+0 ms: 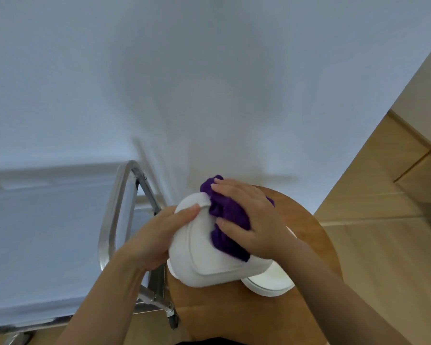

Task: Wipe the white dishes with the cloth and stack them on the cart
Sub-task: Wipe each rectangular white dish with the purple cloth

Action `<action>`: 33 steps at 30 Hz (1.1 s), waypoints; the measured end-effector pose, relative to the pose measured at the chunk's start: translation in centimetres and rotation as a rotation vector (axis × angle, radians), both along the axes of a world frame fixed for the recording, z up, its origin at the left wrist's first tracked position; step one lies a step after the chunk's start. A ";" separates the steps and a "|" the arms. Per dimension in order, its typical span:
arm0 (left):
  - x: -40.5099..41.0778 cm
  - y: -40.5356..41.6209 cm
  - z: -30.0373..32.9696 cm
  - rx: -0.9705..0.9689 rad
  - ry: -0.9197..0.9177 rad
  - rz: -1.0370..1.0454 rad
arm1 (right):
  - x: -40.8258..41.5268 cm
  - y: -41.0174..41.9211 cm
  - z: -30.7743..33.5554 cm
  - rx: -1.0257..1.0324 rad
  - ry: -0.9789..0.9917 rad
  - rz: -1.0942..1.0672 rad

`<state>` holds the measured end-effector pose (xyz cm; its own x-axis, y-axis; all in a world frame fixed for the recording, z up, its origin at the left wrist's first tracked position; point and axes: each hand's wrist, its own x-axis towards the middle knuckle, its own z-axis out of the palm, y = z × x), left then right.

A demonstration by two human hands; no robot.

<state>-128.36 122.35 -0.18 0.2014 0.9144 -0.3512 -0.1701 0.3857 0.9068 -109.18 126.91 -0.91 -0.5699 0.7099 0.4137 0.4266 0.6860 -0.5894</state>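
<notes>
A white rectangular dish [204,255] is held upside down above a round wooden table [316,235]. My left hand [157,240] grips its left side, thumb lying over the upper rim. My right hand [251,217] presses a bunched purple cloth [228,212] onto the dish's underside, fingers curled around the cloth. Another white dish [271,282] rests on the table beneath, mostly hidden by the held dish and my right forearm. The metal cart [115,215] stands to the left; the part of its flat top that shows is bare.
A white wall fills the upper view. Wooden flooring and a wooden panel lie to the right. The cart's curved handle and a caster [173,319] sit close to the table's left edge.
</notes>
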 end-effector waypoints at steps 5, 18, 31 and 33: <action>-1.4 -0.9 0.3 0.090 -0.041 0.084 | 4.8 3.5 -3.0 -0.398 0.007 -0.256; 2.4 -1.7 -1.0 0.228 0.579 -0.617 | 8.7 3.1 -7.6 -1.449 0.626 -0.437; 4.2 -5.9 -11.2 0.092 0.474 -0.062 | 11.8 -1.9 -14.0 -1.659 0.577 -0.405; 3.5 -7.1 -13.3 -0.101 0.229 -0.016 | 11.7 -3.3 -15.4 -1.609 0.498 -0.403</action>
<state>-124.85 115.23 -13.43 0.1201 0.8695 -0.4791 0.0424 0.4776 0.8775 -97.45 123.64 -16.35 -0.3151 0.6094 -0.7276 -0.0115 -0.7690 -0.6391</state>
